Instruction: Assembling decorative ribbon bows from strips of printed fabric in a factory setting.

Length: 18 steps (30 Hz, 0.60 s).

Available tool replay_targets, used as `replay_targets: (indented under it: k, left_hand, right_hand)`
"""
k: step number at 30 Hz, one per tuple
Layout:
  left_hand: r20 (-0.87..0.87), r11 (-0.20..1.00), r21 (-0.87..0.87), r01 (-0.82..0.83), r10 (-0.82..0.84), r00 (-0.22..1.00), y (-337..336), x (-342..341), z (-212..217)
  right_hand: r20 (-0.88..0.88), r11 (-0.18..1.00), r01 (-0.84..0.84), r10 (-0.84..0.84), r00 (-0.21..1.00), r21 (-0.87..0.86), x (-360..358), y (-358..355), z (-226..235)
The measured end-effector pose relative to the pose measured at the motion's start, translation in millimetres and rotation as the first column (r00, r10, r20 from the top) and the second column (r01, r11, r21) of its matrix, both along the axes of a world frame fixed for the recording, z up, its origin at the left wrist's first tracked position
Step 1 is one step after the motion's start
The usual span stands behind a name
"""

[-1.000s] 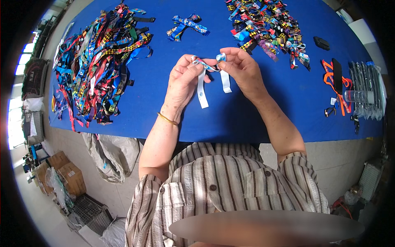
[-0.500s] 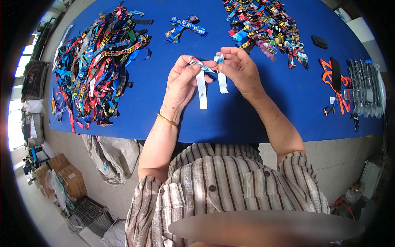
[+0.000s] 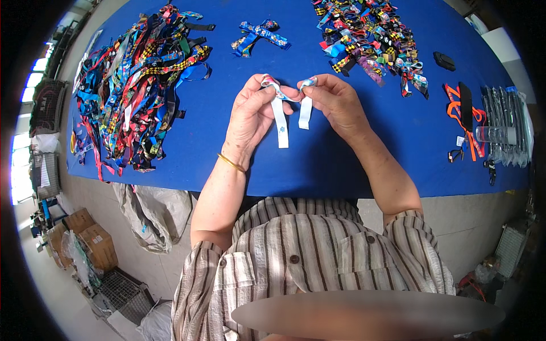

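Both of my hands hold one short printed ribbon strap (image 3: 280, 122) above the blue table, its white underside showing on two hanging ends. My left hand (image 3: 250, 108) pinches one looped part between thumb and fingers, with the longer white tail below it. The other loop is pinched in my right hand (image 3: 334, 101), and a shorter white tail (image 3: 305, 113) drops beneath. Between the hands the strap spans a small gap. Beyond them lies a crossed bundle of blue printed straps (image 3: 259, 38).
A large heap of colourful straps (image 3: 136, 91) covers the table's left. Another pile (image 3: 369, 37) lies at the far right. Near the right edge are a black case (image 3: 443, 61), orange-and-black straps (image 3: 466, 116) and a stack of clear plastic packets (image 3: 506, 125). The blue table (image 3: 341, 176) ends before me.
My right hand has turned and its raised fingers have curled down to the strap. The shorter tail has swung slightly left. My left hand keeps its hold almost unmoved.
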<state>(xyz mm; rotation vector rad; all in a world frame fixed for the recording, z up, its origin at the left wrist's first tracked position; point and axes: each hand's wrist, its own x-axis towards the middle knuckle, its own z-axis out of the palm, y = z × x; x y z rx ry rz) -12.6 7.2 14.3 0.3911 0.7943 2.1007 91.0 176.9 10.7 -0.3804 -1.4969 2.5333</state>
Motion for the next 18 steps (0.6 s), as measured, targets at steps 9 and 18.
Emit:
replay_targets:
  k: [9, 18]
  left_hand:
    - [-0.014, 0.999, -0.014, 0.029, -0.029, 0.999, 0.3, 1.4, -1.4]
    - [-0.029, 0.999, -0.017, -0.032, 0.031, 0.999, 2.2, 4.0, 2.4]
  right_hand:
    - [-0.065, 0.999, 0.009, -0.012, 0.998, -0.04, -0.1, -4.5, 3.4]
    - [0.031, 0.992, 0.035, -0.039, 0.999, 0.124, 1.2, -3.1, 2.9]
